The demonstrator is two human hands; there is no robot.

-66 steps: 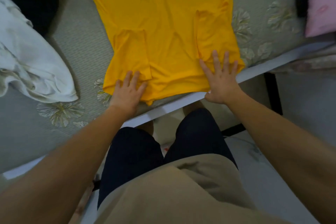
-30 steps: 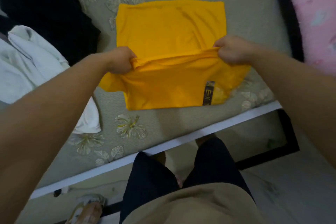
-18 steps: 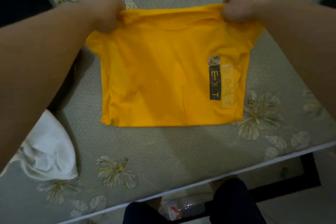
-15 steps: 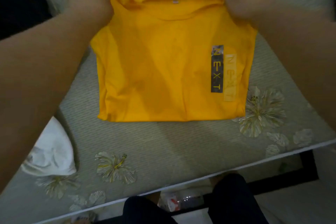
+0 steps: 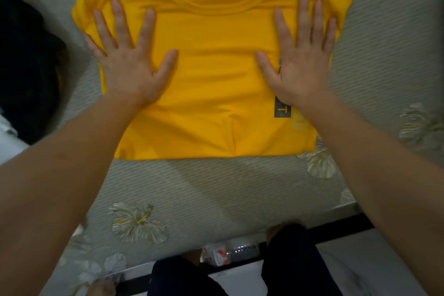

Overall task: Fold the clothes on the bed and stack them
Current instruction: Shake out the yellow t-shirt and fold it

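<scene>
- You are pressing both palms flat on the yellow t-shirt (image 5: 211,74), which is lying folded on the bed (image 5: 216,187), collar at the far edge, fold line at the near edge.
- Your left hand (image 5: 127,60) is resting on the shirt's left half, fingers spread, gripping nothing.
- Your right hand (image 5: 302,60) is mirroring it on the right half, also splayed and released, partly covering the dark logo patch (image 5: 282,110).
- Key relation: the shirt is lying directly under both hands, its longer side now running left to right across you; each hand is sitting equally near its own side edge, so neither is better placed.
- Judgement: the smoothing step looks nearly done; a further fold across the width or a lift to a stack spot would probably come next.
- A dark garment (image 5: 26,67) is lying just beside the shirt on your left; something white (image 5: 7,142) is showing at the left edge, too cut off to tell.
- No containers are showing in view; no stack is visible yet.
- Risk: the bunched collar area may be wrinkling under pressure.
</scene>
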